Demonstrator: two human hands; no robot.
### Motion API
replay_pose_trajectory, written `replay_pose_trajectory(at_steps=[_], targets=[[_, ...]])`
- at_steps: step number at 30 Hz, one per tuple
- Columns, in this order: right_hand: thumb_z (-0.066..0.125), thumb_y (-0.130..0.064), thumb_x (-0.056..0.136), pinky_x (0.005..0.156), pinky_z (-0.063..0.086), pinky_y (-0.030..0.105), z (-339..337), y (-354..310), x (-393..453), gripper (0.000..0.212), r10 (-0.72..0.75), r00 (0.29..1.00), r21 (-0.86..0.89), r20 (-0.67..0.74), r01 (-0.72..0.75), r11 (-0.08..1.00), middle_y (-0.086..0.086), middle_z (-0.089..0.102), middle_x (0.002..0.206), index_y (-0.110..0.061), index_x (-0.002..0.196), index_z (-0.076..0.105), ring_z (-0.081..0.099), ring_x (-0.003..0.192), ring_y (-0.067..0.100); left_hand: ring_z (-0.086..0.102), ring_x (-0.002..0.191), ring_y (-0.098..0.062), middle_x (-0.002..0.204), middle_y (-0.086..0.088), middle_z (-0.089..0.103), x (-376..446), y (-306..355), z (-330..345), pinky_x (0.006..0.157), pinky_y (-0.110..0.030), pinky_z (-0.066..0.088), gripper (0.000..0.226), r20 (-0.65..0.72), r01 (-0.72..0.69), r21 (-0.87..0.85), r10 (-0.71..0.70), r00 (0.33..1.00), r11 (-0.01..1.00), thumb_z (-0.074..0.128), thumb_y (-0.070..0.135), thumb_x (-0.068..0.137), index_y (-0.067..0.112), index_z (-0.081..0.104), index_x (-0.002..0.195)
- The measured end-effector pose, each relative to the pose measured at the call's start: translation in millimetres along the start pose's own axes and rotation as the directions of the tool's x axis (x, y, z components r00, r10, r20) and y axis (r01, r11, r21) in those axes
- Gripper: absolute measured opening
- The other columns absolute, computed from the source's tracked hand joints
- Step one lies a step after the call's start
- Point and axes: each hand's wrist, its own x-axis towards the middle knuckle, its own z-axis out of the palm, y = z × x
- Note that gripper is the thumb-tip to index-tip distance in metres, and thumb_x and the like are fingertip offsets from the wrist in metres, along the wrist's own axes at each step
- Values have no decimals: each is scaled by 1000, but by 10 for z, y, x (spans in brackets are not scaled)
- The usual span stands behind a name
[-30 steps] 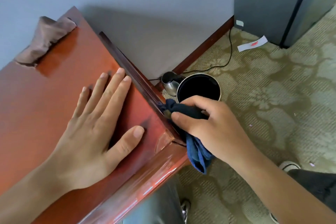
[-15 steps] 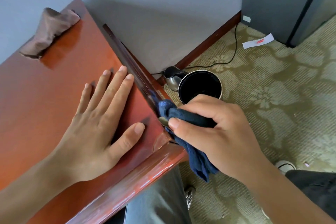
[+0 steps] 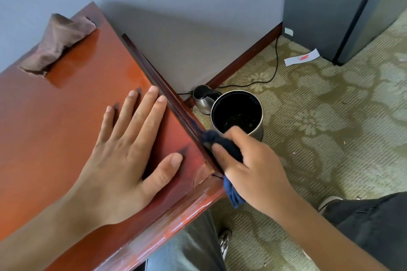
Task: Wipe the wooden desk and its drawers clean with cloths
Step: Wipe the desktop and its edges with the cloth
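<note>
At centre frame, a blue cloth is pinched in the right hand fingers against the surface edge; the left hand is laid flat, fingers spread.

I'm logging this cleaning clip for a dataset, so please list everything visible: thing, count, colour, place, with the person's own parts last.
desk: one, reddish-brown wood, left.
brown cloth: one, crumpled at the desk's far corner.
blue cloth: one, dark blue, against the desk's right edge.
bin: one, metal with a black inside, on the carpet beside the desk.
kettle: one, steel and black, behind the bin by the wall.
cord: one, black, along the floor.
paper slip: one, white, near the grey cabinet.
carpet: green-beige, patterned.
left hand: flat on the desk, fingers spread.
right hand: gripping the blue cloth.
legs, shoes: bottom edge.
</note>
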Motion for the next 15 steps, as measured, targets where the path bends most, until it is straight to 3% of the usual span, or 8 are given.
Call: replay_pose_trajectory(at_steps=[1,3,7,9,11,13,15], targets=[[52,-53,97,61,46,35,2,73,37,28,63,998,-139,17,-60,988,-6,59,67,-26,91,51,58,59,9,-6,161,-23,175,7,-3,-1,0,1,125,-67,9,84,0,0,0,0,1000,1000,16,74,102,24,4,167],[51,-55,99,64,43,35,4,108,112,26,96,994,-207,53,-83,975,-7,59,69,-28,94,50,58,64,7,-7,161,-22,175,7,-4,-3,-1,7,125,-66,9,83,0,1,3,-1,1000,1000,16,75,102,24,3,167],[56,-43,101,68,44,28,-53,-237,162,14,-21,989,257,147,-18,966,-15,60,76,-35,111,50,58,66,2,-8,161,-21,175,8,-5,-4,-9,8,126,-65,9,84,-2,3,6,-3,1000,1000,16,76,101,26,2,167],[55,-38,102,66,42,23,-118,-347,130,12,-97,985,340,144,42,939,-15,55,73,-32,112,53,52,64,0,-7,161,-21,175,9,-5,1,-9,9,126,-65,9,83,-3,2,6,-2,1000,1000,16,75,102,26,2,167],[58,-34,102,61,44,27,-108,-255,127,9,-87,985,277,152,42,960,-11,56,66,-26,100,59,53,61,4,-7,161,-21,175,8,-5,5,-10,12,126,-66,9,83,-4,-2,7,2,1000,1000,16,75,102,26,2,167],[63,-35,99,61,49,40,-84,-55,157,15,15,992,158,126,-35,987,-3,62,67,-24,90,61,60,63,13,-7,161,-22,175,7,-4,5,-7,11,125,-66,10,83,-6,-2,2,2,1000,1000,16,75,102,24,3,167],[66,-36,97,61,49,42,-54,87,185,17,80,993,78,82,-87,993,-2,63,68,-24,86,64,61,64,14,-6,161,-22,175,7,-3,-1,-3,17,125,-67,11,83,-12,-6,5,6,1000,1000,17,74,102,23,5,167]])
